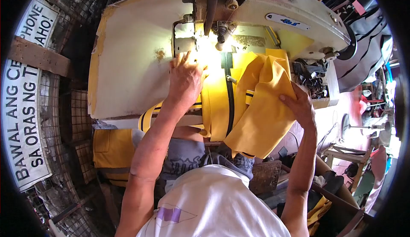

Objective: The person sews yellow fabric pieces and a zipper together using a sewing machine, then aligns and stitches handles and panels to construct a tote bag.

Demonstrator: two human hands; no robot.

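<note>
Yellow fabric [260,108] with a black zipper [229,91] lies across the front of a sewing machine [294,19] and hangs over the table edge. My left hand [186,72] rests on the fabric's left side near the brightly lit needle area, fingers bent; glare hides what its fingertips touch. On the right, my right hand [300,106] grips the raised yellow panel between thumb and fingers. A metal zipper pull [231,79] shows on the zipper. A yellow strap with black stripes [147,116] curves below my left forearm.
The pale sewing table [128,61] extends left. More yellow fabric [112,151] hangs below it. A lettered sign [26,121] and wire mesh stand at far left. Small black items [314,76] sit right of the machine, with a wooden stool [348,162] beyond.
</note>
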